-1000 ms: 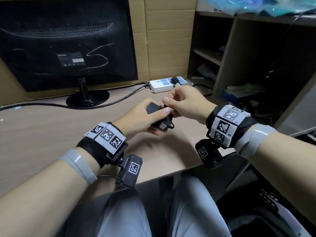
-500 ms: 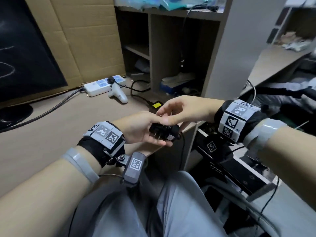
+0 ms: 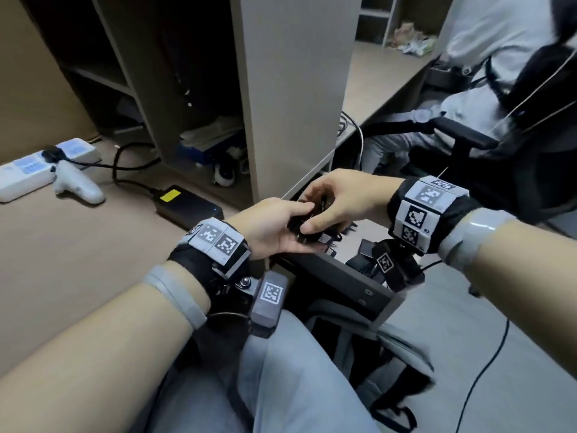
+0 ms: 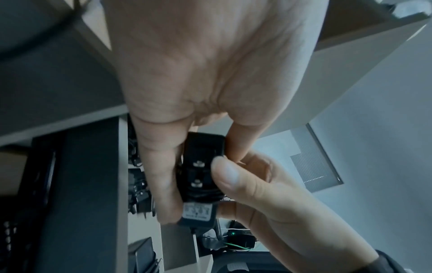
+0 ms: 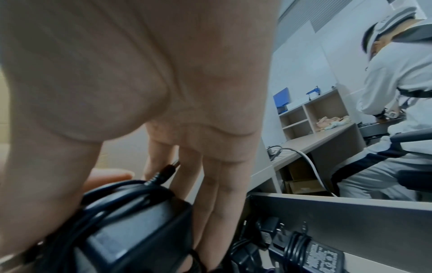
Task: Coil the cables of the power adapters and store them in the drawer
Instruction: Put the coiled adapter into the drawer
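Note:
A small black power adapter [image 3: 313, 225] with its cable wound round the body is held between both hands just over the open drawer [image 3: 335, 278] at the desk's right end. My left hand [image 3: 274, 228] grips it from the left, thumb and fingers on its sides [image 4: 201, 177]. My right hand [image 3: 337, 201] pinches it from above; its thumb lies over the coiled cable [image 5: 112, 199] and the barrel plug [image 5: 167, 170] sticks up. Several other wrapped black adapters [image 5: 311, 251] lie in the drawer.
A larger black power brick [image 3: 187, 204] with a yellow label sits on the desk, wired to a white power strip [image 3: 40, 167]; a white controller [image 3: 78, 185] lies beside it. A shelf unit [image 3: 290, 89] rises behind. Another person [image 3: 468, 89] sits in a chair at right.
Both hands have carried the wrapped adapter from the middle of the desk rightward to above the open drawer, and the view has swung right with them. The right hand now closes on it.

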Demonstrator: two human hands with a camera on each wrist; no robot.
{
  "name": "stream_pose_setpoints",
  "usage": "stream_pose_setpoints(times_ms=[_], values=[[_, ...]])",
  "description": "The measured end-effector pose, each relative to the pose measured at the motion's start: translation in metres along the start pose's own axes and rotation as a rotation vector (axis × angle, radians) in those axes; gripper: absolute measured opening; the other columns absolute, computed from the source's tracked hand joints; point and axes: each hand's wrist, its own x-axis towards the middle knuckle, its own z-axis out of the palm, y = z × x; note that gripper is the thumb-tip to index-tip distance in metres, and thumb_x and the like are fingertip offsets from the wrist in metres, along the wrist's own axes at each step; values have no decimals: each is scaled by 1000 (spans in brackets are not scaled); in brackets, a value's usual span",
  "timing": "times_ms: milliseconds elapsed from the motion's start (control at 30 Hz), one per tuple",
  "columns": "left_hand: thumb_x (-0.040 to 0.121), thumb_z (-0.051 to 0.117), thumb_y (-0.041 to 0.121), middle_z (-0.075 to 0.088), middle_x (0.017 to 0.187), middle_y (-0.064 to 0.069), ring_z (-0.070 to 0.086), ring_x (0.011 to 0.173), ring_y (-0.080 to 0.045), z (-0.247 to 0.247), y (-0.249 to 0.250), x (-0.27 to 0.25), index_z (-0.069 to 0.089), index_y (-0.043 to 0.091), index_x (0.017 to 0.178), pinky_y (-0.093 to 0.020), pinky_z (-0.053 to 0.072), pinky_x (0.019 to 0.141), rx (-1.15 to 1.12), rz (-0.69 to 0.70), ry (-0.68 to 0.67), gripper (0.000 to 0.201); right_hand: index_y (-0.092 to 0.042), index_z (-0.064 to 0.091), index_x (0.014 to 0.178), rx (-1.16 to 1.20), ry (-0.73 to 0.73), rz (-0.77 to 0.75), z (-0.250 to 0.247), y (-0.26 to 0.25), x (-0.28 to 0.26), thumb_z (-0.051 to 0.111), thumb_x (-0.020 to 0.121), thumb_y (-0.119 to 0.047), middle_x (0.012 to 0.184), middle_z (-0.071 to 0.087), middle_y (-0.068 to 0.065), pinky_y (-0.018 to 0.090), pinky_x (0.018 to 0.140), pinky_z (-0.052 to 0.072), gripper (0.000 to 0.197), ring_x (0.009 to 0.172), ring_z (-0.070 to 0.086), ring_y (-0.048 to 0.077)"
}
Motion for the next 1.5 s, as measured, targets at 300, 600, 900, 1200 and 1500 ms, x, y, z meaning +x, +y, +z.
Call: stream_pose_setpoints(times_ms=[300,600,900,1200,1500], values=[[98,58,58,56,134,-19,73,89,-34,-12,-28,34,49,10,141,-41,55,69,296,-459,320,65,-14,76,89,-417,234,370,-45,79,32,91,64,-56,80,76,3,33,57,60,51,72,72,17],[94,66,39,62,135,-14,66,99,-38,-2,-46,76,55,18,138,-43,49,61,244,-477,454,51,-13,73,80,-677,147,567,-45,119,61,92,49,-52,76,74,6,38,70,65,53,68,73,25],[109,50,22,55,101,-25,64,114,-39,-2,-36,105,42,-2,138,-46,51,88,362,-607,395,38,-12,81,89,-775,2,646,-43,127,87,99,50,-43,69,66,3,22,56,49,53,53,58,20],[108,52,23,59,131,-21,65,118,-40,-4,-40,106,39,6,152,-47,52,65,323,-602,396,49,-16,80,99,-782,-171,635,-31,141,98,84,70,-60,88,75,-3,20,62,52,53,61,64,11],[105,60,27,55,116,-12,67,99,-35,-2,-40,94,49,9,124,-49,54,89,300,-521,447,28,-11,74,120,-832,-25,537,-49,135,74,75,86,-43,109,75,8,25,82,51,46,101,72,29]])
